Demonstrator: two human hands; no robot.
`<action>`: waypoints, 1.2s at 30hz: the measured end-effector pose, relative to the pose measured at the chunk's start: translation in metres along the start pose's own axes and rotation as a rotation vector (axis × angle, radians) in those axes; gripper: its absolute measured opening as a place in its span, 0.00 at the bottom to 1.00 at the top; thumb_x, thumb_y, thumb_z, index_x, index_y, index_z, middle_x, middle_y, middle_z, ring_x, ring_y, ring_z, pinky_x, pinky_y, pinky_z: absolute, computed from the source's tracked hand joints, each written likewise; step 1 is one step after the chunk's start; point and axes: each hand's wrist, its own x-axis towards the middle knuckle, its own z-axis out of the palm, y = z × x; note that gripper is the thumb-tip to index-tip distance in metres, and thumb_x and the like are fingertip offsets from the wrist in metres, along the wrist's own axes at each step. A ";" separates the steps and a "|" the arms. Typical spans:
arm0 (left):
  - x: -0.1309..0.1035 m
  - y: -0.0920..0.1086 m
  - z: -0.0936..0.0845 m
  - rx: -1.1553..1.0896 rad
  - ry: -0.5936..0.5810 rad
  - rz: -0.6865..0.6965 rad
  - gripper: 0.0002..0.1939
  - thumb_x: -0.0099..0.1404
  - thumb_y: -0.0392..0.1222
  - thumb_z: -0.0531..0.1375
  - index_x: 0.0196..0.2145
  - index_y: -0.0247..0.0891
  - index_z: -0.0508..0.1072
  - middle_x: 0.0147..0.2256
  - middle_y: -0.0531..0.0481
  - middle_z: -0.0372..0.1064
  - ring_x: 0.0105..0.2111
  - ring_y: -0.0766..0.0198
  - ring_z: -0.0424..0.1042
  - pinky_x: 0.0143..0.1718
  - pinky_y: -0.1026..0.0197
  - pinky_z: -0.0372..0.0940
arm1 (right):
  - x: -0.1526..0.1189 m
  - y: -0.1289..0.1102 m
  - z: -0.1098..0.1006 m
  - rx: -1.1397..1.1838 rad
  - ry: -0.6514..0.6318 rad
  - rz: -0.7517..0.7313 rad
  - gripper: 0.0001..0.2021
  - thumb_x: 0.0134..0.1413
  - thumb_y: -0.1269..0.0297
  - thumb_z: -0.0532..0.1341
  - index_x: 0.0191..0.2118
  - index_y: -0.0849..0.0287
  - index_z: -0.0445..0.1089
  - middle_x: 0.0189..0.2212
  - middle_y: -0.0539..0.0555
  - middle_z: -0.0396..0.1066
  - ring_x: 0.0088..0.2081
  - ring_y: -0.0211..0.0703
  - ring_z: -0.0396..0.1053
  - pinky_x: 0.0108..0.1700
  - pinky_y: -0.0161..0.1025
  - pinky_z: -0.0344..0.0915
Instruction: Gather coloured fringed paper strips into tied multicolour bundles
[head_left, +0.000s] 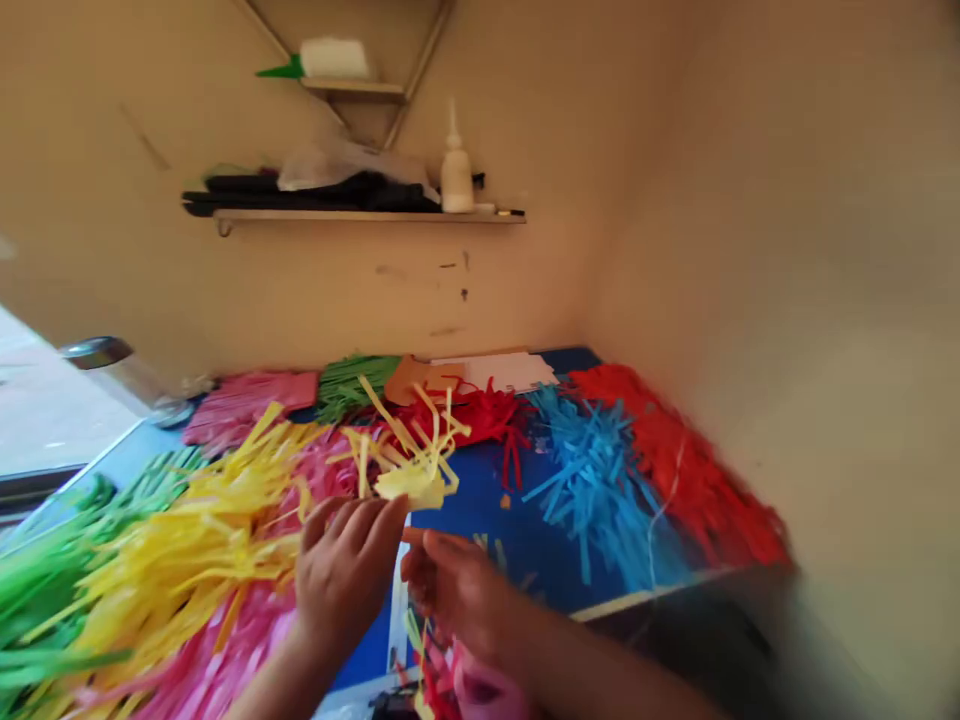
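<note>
My left hand [349, 560] is closed around a bunch of pale yellow fringed paper strips [416, 480], which stick up and splay out above its thumb. Just to the right, my right hand [457, 575] has its fingers curled in. A small orange edge shows by its fingertips, and I cannot make out what it is. Below the hands, at the table's near edge, are a pink rounded object [487, 690] and some mixed coloured strips [435, 660], partly hidden by my right forearm. Bright yellow fringed strips [217, 520] lie to the left of my left hand.
The blue table [480, 480] also bears green strips [45, 570], pink strips [251, 400], blue strips [592, 470] and red strips [697, 470]. White paper [502, 372] lies at the back. A wall shelf [360, 216] holds a white bottle [456, 175]. Walls stand behind and right.
</note>
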 end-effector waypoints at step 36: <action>-0.030 -0.006 0.082 -0.222 -0.650 -0.052 0.22 0.61 0.28 0.48 0.41 0.43 0.78 0.41 0.41 0.78 0.45 0.46 0.75 0.50 0.40 0.61 | 0.001 -0.077 -0.142 -2.060 -0.122 -0.541 0.13 0.60 0.72 0.57 0.47 0.55 0.74 0.43 0.54 0.78 0.49 0.44 0.72 0.51 0.45 0.56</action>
